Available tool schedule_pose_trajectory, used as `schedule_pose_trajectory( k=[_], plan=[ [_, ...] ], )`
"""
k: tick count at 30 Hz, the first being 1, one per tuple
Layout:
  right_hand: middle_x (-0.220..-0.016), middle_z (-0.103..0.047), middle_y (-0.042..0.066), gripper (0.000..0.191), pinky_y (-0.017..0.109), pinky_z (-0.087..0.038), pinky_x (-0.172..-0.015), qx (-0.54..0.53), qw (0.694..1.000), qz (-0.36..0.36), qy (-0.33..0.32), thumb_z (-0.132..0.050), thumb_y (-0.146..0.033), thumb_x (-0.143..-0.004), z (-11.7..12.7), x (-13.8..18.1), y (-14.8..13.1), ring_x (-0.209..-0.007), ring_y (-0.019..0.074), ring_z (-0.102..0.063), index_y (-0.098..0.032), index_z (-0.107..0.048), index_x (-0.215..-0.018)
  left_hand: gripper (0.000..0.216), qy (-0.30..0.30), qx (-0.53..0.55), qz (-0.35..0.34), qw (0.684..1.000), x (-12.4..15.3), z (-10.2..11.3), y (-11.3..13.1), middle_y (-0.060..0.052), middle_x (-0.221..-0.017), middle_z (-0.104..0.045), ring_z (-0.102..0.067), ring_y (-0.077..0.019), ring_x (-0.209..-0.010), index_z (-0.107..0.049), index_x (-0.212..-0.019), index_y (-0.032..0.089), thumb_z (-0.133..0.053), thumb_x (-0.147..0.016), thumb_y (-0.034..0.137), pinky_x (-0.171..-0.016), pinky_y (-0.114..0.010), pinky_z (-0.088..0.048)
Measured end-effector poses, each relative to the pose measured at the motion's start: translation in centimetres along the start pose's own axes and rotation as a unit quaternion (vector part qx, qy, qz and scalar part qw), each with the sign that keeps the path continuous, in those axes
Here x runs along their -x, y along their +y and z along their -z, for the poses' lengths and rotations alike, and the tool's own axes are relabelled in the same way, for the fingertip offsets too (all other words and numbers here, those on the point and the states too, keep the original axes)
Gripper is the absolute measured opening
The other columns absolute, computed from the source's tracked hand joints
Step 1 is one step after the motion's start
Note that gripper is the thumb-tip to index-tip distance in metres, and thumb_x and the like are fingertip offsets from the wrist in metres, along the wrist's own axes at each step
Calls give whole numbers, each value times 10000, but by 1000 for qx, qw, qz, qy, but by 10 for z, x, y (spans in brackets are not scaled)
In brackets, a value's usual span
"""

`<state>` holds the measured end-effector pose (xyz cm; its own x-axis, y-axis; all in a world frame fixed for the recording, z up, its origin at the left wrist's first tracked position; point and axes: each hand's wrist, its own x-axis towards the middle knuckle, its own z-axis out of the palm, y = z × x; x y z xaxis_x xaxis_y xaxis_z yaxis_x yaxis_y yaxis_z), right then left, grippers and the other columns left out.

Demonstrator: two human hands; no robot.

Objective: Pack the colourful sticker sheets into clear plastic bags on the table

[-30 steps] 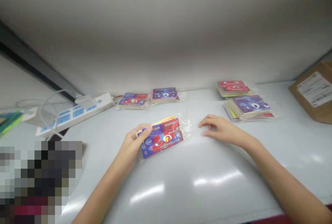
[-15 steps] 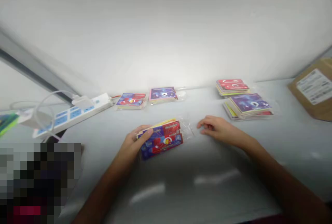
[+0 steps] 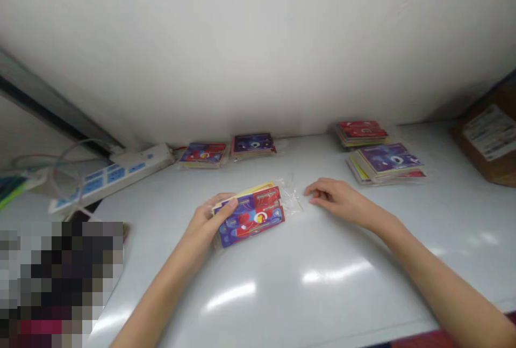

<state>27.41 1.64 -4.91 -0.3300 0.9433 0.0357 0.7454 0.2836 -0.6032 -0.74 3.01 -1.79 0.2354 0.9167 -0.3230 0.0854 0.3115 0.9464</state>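
Note:
My left hand [image 3: 209,219] is closed round the left end of a pack of cards [image 3: 253,216] in a clear plastic bag, thumb on top. The top card is blue and red, and yellow edges show behind it. The bag's loose clear end [image 3: 291,197] sticks out to the right. Just beyond that end is my right hand [image 3: 332,197], empty and apart from the bag, with its fingers loosely curled and a gap between forefinger and thumb.
Along the wall lie a blue-red card pack [image 3: 203,153] and a purple one [image 3: 253,144]. Farther right are a red-topped pack [image 3: 362,129] and stacked purple-topped packs [image 3: 389,159]. A power strip [image 3: 116,173] with cables lies left; a labelled cardboard box [image 3: 489,144] stands right.
Both hands and the held pack stay almost in place; the right hand is a touch farther left. The wall looks darker and my arms look brighter.

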Motion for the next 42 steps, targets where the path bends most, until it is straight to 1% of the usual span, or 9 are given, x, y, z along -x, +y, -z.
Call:
schedule_pose_trajectory(
  k=[5, 10, 17, 22, 26, 28, 30, 35, 42],
  plan=[
    [-811, -603, 59, 203, 282, -447, -674, 4, 1000, 0, -2, -475, -200, -828, -3, -1, -1, -712, 156, -563, -157, -623, -960, 371, -10, -37, -1, 999, -2, 2, -1, -22, -816, -702, -657, -206, -735, -621, -921, 185, -675, -673, 456, -673, -274, -501],
    [-813, -610, 58, 202, 281, -453, -671, 4, 1000, -4, 1, -481, -229, -832, -4, -1, -3, -710, 155, -567, -168, -628, -957, 405, -35, -52, 8, 998, -5, 5, -4, -33, -855, -700, -659, -223, -765, -593, -975, 182, -656, -692, 466, -685, -297, -507],
    [-786, -617, 50, 217, 294, -463, -670, -34, 999, -11, -11, -511, -235, -813, 1, 0, 1, -708, 157, -569, -170, -633, -980, 424, -32, -53, 10, 998, -4, 4, -3, -39, -873, -700, -657, -227, -774, -584, -1003, 177, -651, -698, 463, -703, -317, -507],
    [-800, -634, 52, 232, 291, -476, -635, -85, 995, -14, 56, -545, -287, -791, -1, -1, -2, -693, 161, -575, -170, -628, -975, 420, -36, -47, 14, 998, -4, 4, -3, -31, -859, -705, -663, -223, -765, -595, -991, 185, -660, -686, 467, -686, -299, -507],
    [-819, -654, 55, 258, 307, -495, -646, -132, 986, -16, 100, -573, -338, -772, -5, -1, -9, -700, 169, -594, -187, -628, -973, 402, -30, -47, 3, 998, -5, 5, -4, -28, -851, -706, -662, -225, -773, -620, -952, 190, -679, -663, 463, -695, -299, -506],
    [-833, -663, 59, 247, 313, -504, -667, -150, 984, -23, 97, -576, -326, -772, -7, -1, -13, -717, 172, -605, -193, -634, -972, 407, -25, -45, 5, 999, -5, 4, -4, -26, -845, -706, -662, -228, -769, -621, -948, 192, -686, -652, 465, -697, -306, -506],
    [-842, -668, 60, 231, 311, -508, -683, -153, 984, -31, 81, -573, -298, -777, -11, -1, -17, -727, 168, -610, -188, -640, -969, 405, -26, -40, 7, 999, -5, 4, -4, -26, -844, -707, -662, -225, -760, -620, -946, 193, -687, -651, 463, -687, -302, -506],
    [-894, -675, 55, 202, 303, -514, -709, -150, 988, -12, 40, -560, -248, -788, -20, -1, -20, -738, 155, -618, -184, -638, -963, 425, -35, -39, 11, 999, -4, 4, -4, -36, -847, -701, -661, -221, -736, -602, -968, 178, -679, -661, 462, -668, -295, -502],
    [-910, -676, 53, 192, 315, -513, -734, -128, 991, 14, 34, -533, -245, -808, -22, -1, -20, -767, 159, -628, -202, -638, -964, 368, -52, -43, 0, 998, -4, 5, -5, -25, -870, -698, -654, -200, -754, -585, -975, 191, -650, -711, 438, -676, -272, -493]
  ],
)
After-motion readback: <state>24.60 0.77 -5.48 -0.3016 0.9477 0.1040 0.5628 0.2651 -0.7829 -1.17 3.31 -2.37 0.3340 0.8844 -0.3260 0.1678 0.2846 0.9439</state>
